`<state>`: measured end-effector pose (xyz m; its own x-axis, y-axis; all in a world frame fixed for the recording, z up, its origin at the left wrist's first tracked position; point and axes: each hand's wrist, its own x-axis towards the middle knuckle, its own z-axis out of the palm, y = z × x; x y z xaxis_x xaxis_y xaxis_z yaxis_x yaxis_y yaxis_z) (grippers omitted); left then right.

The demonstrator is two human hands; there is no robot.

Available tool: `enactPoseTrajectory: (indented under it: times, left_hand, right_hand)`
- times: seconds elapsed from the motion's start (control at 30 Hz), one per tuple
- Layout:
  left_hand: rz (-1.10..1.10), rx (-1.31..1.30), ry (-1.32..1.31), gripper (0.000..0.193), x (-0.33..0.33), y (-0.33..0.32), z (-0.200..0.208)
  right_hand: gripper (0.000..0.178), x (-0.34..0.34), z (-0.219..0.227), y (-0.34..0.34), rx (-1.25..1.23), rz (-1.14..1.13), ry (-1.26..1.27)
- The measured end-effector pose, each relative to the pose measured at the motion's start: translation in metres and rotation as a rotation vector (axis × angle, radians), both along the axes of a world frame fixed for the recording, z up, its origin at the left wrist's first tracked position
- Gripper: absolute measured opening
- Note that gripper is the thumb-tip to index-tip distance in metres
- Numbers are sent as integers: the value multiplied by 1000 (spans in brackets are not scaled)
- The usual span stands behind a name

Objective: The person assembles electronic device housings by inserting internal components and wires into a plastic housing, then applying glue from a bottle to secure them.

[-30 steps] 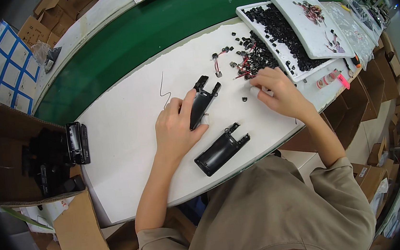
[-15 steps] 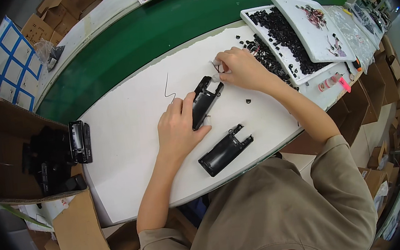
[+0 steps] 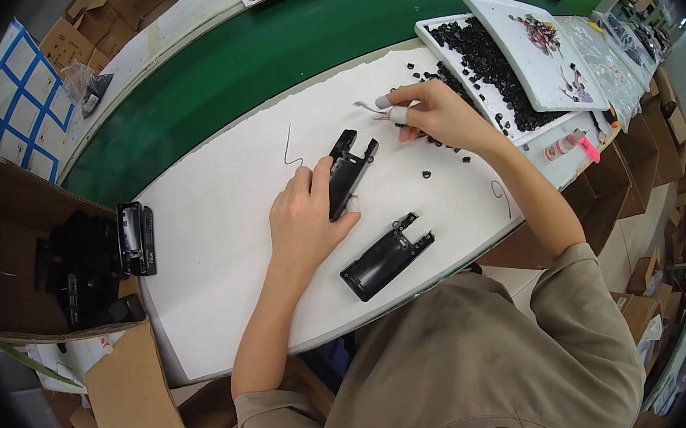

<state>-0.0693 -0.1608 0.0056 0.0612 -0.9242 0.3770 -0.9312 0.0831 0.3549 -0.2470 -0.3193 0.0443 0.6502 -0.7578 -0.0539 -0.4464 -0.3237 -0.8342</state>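
Observation:
My left hand (image 3: 302, 218) grips a black plastic housing half (image 3: 347, 168) by its left side, thumb at the lower end, and rests on the white sheet. The housing lies tilted, its two-pronged end pointing away from me. To the upper right of it, my right hand (image 3: 441, 114) is raised with thumb and finger pinched on a thin wire (image 3: 368, 109), whose loose end sticks out leftward. Pale covers sit on some of the fingertips. A second black housing half (image 3: 387, 261), also two-pronged, lies nearer to me and touches neither hand.
Small black parts (image 3: 478, 69) fill a white foam tray at the right, some spilled beside it. Another foam tray (image 3: 567, 93) with coloured wires rests on top. Loose wires (image 3: 286, 149) lie on the sheet. An open carton (image 3: 121, 314) with black housings stands left; a small bottle (image 3: 563, 146) stands right.
My right hand has moved right, away from the housing's pronged end, with the thin wire in its fingers. My left hand stays on the housing. A loose wire near my right forearm is now uncovered.

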Motion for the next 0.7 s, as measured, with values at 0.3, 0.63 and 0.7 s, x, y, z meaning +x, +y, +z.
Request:
enactPoseTrajectory:
  times: [0.3,0.63,0.7]
  left_hand:
    - [-23,-9,-34,67,-2,0,3]
    - [-116,-191,310,38,-2,-2,1]
    - [-159,-182,571,29,0,-2,-1]
  right_hand:
    - [32,-3,0,11,617,30,-532]
    - [41,33,-7,49,-3,62,-474]
    - [44,41,-12,59,-493,118,-482]
